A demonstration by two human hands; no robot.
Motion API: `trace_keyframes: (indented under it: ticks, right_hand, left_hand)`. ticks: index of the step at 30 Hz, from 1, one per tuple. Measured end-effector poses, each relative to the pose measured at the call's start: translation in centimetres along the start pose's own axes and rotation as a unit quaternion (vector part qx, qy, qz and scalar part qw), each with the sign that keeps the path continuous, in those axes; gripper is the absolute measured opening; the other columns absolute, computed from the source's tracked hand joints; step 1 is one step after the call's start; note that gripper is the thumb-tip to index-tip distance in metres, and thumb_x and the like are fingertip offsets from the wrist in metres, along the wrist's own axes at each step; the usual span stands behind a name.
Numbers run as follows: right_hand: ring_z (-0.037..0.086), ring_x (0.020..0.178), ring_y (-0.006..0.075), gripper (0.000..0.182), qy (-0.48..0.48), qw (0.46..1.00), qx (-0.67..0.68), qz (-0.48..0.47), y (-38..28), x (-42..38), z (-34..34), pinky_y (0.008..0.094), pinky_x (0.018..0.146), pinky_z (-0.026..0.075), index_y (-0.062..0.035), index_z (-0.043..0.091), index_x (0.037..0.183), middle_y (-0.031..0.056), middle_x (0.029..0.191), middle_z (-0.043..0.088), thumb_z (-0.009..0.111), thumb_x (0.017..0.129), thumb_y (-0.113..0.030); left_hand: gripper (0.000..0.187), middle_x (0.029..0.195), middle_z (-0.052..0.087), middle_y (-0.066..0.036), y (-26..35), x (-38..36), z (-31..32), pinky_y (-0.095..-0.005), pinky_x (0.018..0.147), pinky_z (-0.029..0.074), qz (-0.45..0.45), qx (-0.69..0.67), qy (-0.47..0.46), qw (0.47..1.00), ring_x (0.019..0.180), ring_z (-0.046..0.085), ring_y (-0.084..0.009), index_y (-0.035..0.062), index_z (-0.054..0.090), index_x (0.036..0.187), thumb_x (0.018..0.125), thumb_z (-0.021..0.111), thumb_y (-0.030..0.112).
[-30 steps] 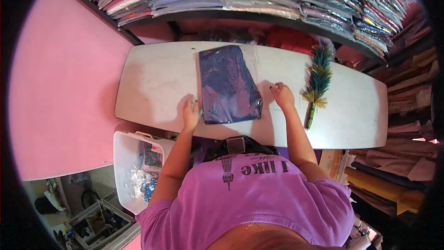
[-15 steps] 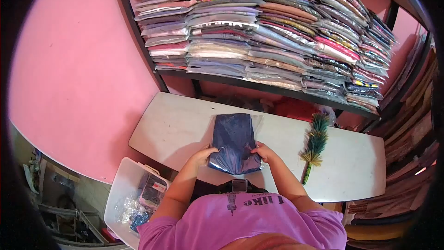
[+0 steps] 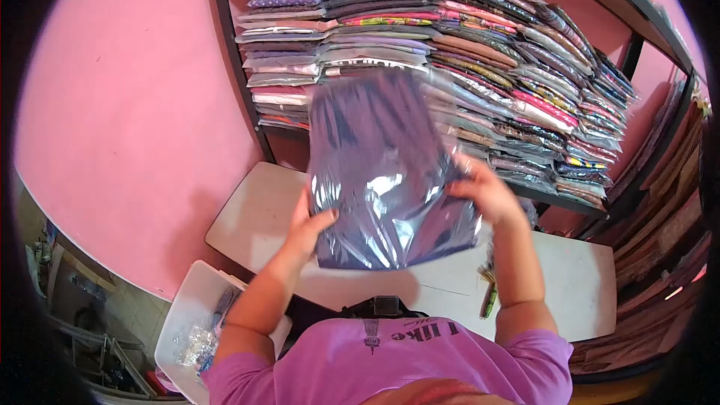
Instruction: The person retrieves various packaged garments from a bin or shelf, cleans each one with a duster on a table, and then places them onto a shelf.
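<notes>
And up in front of the chest, above the white table (image 3: 577,277), the plastic-wrapped dark bundle (image 3: 379,172) is held in two hands! Its left edge is gripped by the left hand (image 3: 309,226), thumb laid across the front, fingers mostly hidden behind. The right edge is pinched by the right hand (image 3: 486,189), thumb and fingers closed on the film (slightly blurred, this one). Neither grip is slack; the sides are probably taken so that the soft, slippery load is kept flat. The far end is tilted up, perhaps because only the nearer half is supported.

Much of the view is blocked by that bundle: the middle of the table and part of the bagged stacks (image 3: 487,67) on the shelf are covered. At the right forearm, a duster (image 3: 489,298) is partly hidden. At the left elbow, a white bin (image 3: 178,307) is partly covered, small clear packets (image 3: 196,345) heaped inside.
</notes>
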State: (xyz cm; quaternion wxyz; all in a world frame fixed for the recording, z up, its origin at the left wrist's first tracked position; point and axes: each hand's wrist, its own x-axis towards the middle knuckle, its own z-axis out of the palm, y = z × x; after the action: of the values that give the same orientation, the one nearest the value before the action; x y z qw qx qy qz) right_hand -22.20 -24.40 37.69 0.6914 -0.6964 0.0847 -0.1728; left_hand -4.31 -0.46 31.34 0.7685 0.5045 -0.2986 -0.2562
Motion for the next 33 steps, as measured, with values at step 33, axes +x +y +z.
trace_keyframes:
  ticks: [33]
  right_hand:
    - [0.059,0.084,0.0265,0.038,0.336,0.751,-0.492,-0.286,-28.4,41.9,-18.0,0.0379,0.073,0.046,-0.0051,0.067,0.098,0.0117,0.094,0.065,0.071,0.067,-0.027]
  left_hand:
    - [0.033,0.105,0.057,-0.015,25.9,47.6,7.5,-0.0359,0.081,0.046,0.309,0.403,-0.059,0.859,0.097,0.055,-0.0252,0.0049,0.057,0.111,0.087,0.052,0.027]
